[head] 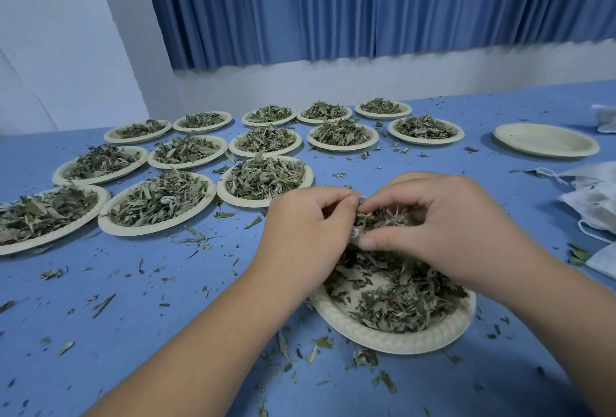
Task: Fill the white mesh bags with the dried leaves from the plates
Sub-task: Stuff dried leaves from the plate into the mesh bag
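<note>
A cream paper plate [393, 340] with dried leaves [400, 303] lies near the table's front edge. Above its far rim both hands meet. My left hand [303, 233] pinches the rim of a white mesh bag [356, 234], of which only a sliver shows between the hands. My right hand [443, 226] has its fingers curled around a clump of dried leaves [380, 218] at the bag's mouth, thumb pressed below. Most of the bag is hidden by the hands.
Several plates heaped with leaves [263, 179] fill the left and far middle of the blue table [150, 300]. An empty plate [546, 139] sits far right. A pile of white mesh bags [593, 199] lies at the right edge. Loose leaf bits litter the table.
</note>
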### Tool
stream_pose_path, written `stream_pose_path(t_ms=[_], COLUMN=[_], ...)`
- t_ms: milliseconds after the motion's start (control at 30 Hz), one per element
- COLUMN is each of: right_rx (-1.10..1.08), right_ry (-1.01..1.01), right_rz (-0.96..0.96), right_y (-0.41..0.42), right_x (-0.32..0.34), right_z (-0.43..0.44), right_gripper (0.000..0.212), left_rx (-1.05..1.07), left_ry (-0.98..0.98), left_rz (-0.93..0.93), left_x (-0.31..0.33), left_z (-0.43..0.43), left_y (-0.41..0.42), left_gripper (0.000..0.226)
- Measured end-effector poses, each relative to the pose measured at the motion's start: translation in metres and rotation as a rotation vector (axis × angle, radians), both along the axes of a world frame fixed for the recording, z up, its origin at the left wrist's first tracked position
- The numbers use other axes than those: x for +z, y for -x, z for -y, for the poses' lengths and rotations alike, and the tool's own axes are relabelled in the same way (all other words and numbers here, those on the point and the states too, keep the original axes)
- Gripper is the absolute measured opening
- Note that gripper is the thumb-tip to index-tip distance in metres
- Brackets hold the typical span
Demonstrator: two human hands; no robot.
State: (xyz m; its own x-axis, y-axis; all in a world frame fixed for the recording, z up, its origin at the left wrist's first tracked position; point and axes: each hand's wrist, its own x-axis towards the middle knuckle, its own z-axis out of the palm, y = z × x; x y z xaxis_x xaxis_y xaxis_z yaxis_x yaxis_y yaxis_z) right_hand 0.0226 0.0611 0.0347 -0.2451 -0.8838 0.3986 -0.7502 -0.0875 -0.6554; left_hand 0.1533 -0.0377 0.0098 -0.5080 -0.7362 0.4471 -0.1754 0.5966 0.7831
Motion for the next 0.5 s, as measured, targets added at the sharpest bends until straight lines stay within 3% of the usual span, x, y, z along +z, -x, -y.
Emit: stream_pose_path(t_ms=[233, 500], right_rx=[-0.032, -0.133], right_ry=[0.024, 0.13], right_rz=[0.058, -0.132], right_y=[0.005, -0.001], right_x=[-0.001, -0.012], right_z=[0.002, 0.007], right_gripper=[0.026, 0.014], left_rx=[-0.005, -0.045], left_ry=[-0.015, -0.045], left_rz=[-0.006, -0.009], left_x=[-0.001, 0.0], left_z=[0.002, -0.002], left_y=[-0.001, 0.0], left_gripper=[0.017, 0.02])
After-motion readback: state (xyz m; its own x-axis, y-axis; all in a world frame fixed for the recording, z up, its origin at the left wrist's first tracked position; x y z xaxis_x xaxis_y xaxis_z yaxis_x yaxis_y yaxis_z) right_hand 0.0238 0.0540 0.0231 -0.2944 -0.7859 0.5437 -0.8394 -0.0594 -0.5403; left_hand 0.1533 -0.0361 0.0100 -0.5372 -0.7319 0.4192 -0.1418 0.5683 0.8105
